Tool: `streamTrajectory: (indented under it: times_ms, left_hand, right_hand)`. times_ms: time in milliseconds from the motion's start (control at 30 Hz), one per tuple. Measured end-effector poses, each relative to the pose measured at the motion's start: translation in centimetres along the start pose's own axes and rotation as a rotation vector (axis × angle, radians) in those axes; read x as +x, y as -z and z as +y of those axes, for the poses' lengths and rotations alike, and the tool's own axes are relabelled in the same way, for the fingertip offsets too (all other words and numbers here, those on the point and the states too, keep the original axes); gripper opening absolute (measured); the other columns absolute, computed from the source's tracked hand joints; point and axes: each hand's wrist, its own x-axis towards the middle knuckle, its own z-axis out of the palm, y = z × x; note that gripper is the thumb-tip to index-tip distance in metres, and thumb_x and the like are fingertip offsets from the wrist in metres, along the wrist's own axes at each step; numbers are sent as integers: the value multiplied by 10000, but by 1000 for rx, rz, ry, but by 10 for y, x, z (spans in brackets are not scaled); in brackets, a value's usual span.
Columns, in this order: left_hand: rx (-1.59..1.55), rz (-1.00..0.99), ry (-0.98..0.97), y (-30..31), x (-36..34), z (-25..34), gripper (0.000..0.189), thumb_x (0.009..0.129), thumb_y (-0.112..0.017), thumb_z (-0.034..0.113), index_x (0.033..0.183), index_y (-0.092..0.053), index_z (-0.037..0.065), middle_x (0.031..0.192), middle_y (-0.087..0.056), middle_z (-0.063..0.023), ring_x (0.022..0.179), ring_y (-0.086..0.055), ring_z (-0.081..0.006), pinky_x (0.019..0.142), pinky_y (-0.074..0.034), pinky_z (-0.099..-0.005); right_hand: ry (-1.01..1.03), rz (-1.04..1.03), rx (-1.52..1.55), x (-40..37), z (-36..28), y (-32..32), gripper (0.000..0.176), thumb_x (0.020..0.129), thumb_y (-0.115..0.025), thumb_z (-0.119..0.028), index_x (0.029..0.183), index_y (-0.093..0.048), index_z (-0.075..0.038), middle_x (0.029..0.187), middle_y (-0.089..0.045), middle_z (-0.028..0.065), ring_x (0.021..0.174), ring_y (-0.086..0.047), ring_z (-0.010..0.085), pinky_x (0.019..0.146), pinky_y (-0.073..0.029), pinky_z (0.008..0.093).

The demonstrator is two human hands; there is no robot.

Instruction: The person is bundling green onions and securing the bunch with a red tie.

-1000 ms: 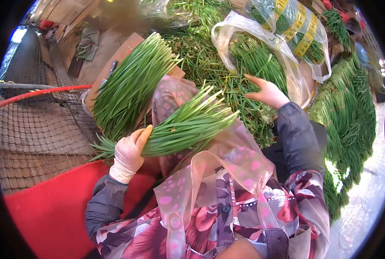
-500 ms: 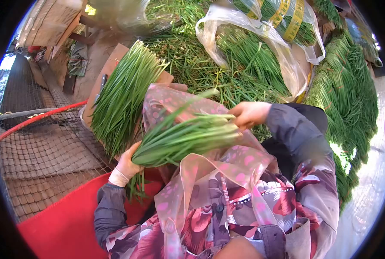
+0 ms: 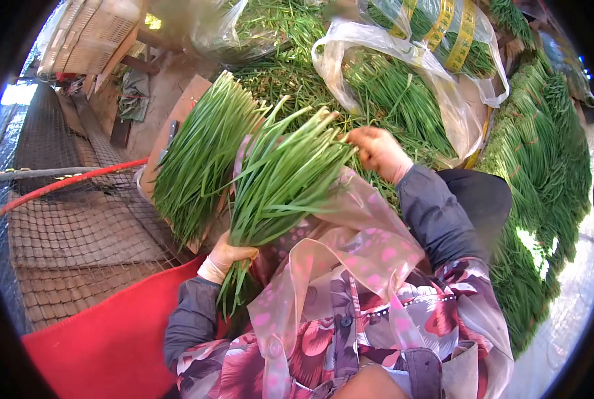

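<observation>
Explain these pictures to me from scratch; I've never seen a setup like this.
There is no robot here: a person works with their own two hands. Every picture comes from one camera worn on the head, looking down.

The left hand grips the leafy end of a green bundle. The right hand is at its pale ends; whether it pinches a stem is unclear.

Beyond, a second bundle lies on a brown board, with loose greens and a plastic bag nearby.

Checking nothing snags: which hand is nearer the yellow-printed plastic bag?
Right. The right hand is short of the bag, at the pale ends of the chive bundle; the left hand, farther off, grips its leafy end.
</observation>
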Motion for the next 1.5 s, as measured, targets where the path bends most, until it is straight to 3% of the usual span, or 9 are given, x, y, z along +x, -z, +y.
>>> streamTrajectory:
  times_ms: [133, 300, 500, 600, 767, 1100, 1200, 1267, 1500]
  left_hand:
    - [-117, -121, -30, 6, 4, -13, 298, 726, -688, 95, 970, -584, -40, 593, -575, -110, 455, -547, -187, 414, -439, -288]
    - [-140, -86, -49, -14, 9, -4, 303, 736, -692, 115, 973, -580, -37, 598, -578, -107, 448, -534, -180, 413, -416, -285]
    - [-196, -86, -27, -17, 9, -6, 253, 749, -707, 79, 955, -585, -4, 666, -595, -80, 472, -556, -159, 442, -464, -272]
    - [-161, -65, -49, -13, 13, -13, 247, 754, -700, 67, 961, -591, -9, 664, -597, -79, 474, -561, -157, 445, -463, -269]
    - [-173, -69, -68, -19, 14, -8, 306, 739, -706, 52, 1014, -583, -7, 683, -597, -72, 489, -563, -151, 452, -455, -261]
    - [-159, 57, -131, -39, 8, -9, 438, 692, -724, -1, 1100, -565, 8, 827, -613, -64, 666, -569, -153, 598, -459, -265]
    - [-199, 62, -174, -40, 13, -14, 462, 688, -731, -20, 1115, -557, 7, 856, -620, -71, 689, -576, -161, 619, -471, -273]
    - [-212, 63, -190, -43, 15, -14, 465, 693, -729, -33, 1121, -553, 6, 869, -623, -74, 696, -580, -164, 627, -478, -279]
    - [-172, 75, -281, -47, 17, -15, 412, 727, -699, -55, 1107, -552, 1, 881, -626, -82, 691, -583, -163, 628, -487, -285]
  right_hand:
    - [38, 258, -30, -1, -31, 71, 314, 931, -548, -221, 1124, -602, 22, 718, -575, 5, 513, -471, 56, 460, -374, 193]
    - [-90, -221, -264, -25, -50, -23, 632, 851, -651, -218, 1384, -385, -4, 1258, -568, 155, 1102, -580, 225, 897, -476, 341]
    - [-114, 59, 298, -6, 0, -57, 256, 834, -540, -13, 1087, -569, 16, 738, -564, 28, 454, -439, 90, 409, -351, 227]
    - [163, 136, 554, -1, -33, 15, 203, 867, -603, -149, 1026, -644, -29, 533, -354, -64, 416, -288, 68, 426, -259, 239]
    - [124, 11, -1377, -14, -69, 22, 634, 800, -704, -297, 1336, -488, -37, 1077, -670, 129, 930, -655, 210, 895, -469, 325]
    - [86, -169, -1567, -1, -75, -66, 430, 806, -615, -424, 1089, -633, -100, 827, -665, 187, 816, -653, 348, 750, -514, 415]
    - [-127, -218, -985, -7, -76, -57, 429, 830, -572, -440, 1074, -646, -95, 865, -667, 185, 852, -651, 344, 764, -506, 444]
    - [283, -209, -1500, -12, -76, -64, 399, 861, -539, -428, 1083, -647, -114, 828, -664, 177, 825, -654, 338, 741, -509, 449]
    - [221, 16, -1643, 8, -61, -64, 312, 875, -513, -358, 844, -687, -101, 802, -676, 157, 763, -664, 333, 671, -515, 447]
